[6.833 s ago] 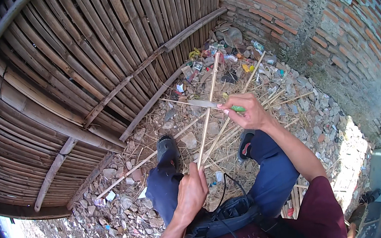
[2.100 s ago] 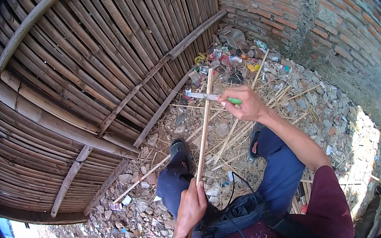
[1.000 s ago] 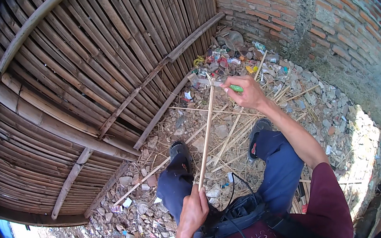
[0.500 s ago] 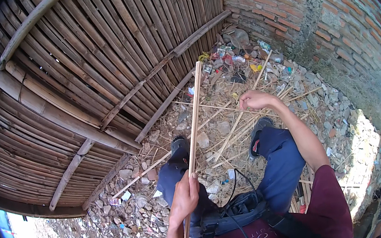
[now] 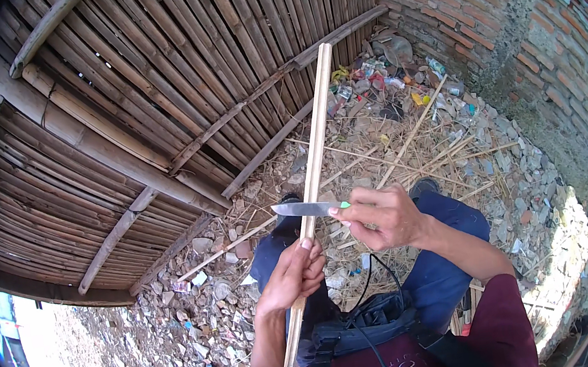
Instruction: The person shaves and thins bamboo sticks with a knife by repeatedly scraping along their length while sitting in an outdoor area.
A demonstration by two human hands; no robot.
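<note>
My left hand (image 5: pixel 296 275) is closed around a long pale bamboo strip (image 5: pixel 317 133), which stands tilted from my lap up toward the slatted wall. A lengthwise groove or edge line runs along the strip. In my right hand (image 5: pixel 386 217) is a knife (image 5: pixel 304 209) with a green handle, mostly covered by my fingers. Its blade points left and lies across the strip, just above my left hand. Whether the edge bites into the bamboo, I cannot tell.
Cut bamboo strips (image 5: pixel 416 128) and straw are strewn over stony ground beyond my feet. Litter (image 5: pixel 376 78) is heaped in the far corner. A slatted bamboo wall (image 5: pixel 170 74) rises at left, a brick wall (image 5: pixel 462 1) at right. A black cable (image 5: pixel 366 292) hangs at my waist.
My right hand has come in from the right and now has the knife across the strip. The strip and my left hand are raised a little. The view has shifted slightly.
</note>
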